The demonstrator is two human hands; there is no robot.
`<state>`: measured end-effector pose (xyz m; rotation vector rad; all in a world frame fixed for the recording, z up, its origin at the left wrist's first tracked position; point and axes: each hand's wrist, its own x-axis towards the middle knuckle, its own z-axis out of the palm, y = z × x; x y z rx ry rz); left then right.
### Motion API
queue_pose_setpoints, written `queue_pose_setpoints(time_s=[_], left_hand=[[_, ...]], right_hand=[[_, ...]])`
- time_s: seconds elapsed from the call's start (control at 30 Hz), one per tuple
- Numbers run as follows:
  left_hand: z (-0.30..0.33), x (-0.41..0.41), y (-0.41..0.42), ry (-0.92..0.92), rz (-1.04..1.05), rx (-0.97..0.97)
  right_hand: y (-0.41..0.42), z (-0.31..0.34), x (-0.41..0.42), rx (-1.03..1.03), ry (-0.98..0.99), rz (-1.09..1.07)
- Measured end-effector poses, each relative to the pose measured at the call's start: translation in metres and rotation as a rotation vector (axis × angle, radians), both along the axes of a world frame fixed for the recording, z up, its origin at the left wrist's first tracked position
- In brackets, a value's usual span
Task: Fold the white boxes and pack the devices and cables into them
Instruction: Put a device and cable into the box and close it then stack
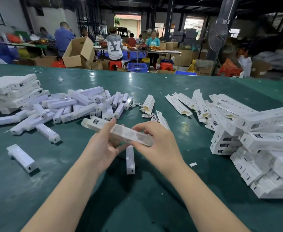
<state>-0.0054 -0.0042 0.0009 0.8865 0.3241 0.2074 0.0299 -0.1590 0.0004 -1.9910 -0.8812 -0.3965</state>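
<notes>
Head view: long white cardboard box [119, 131] held above green table [154, 206], long axis running far-left to near-right. Left hand [104, 146] cradling its middle from below, right hand [155, 141] pinching near-right end, closer to loose white device [130, 159] lying just beneath.

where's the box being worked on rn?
Head view, centre: the white box is held above the green table between left hand and right hand.

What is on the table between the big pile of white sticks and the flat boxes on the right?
In the head view, white cables and one half-opened box lie between the pile of devices and the flat boxes.
</notes>
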Motion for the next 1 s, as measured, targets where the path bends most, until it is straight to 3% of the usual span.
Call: queue_pose_setpoints(time_s=[0.1,0.3,0.37,0.6,0.67,0.77,1.0], left_hand=[[-0.003,0.001,-0.003,0.035,0.045,-0.044],[0.003,0.001,0.007,-0.066,0.155,-0.355],[0.003,0.0,0.011,-0.084,0.168,-0.414],[0.002,0.001,0.008,0.001,0.141,-0.362],[0.0,0.001,0.01,-0.008,0.155,-0.359],[-0.002,0.004,0.012,-0.041,0.185,-0.33],[-0.001,0.004,0.007,-0.114,0.165,-0.225]], right_hand=[[0.005,-0.001,-0.005,-0.023,-0.103,0.066],[0.003,-0.001,-0.001,0.247,0.357,0.058],[0.001,0.0,0.001,0.302,0.424,0.088],[0.006,0.0,-0.005,0.169,-0.035,0.12],[0.007,0.0,-0.007,0.257,0.073,0.163],[0.007,0.001,-0.008,0.45,0.397,0.181],[0.005,0.002,-0.002,0.364,0.484,0.137]])
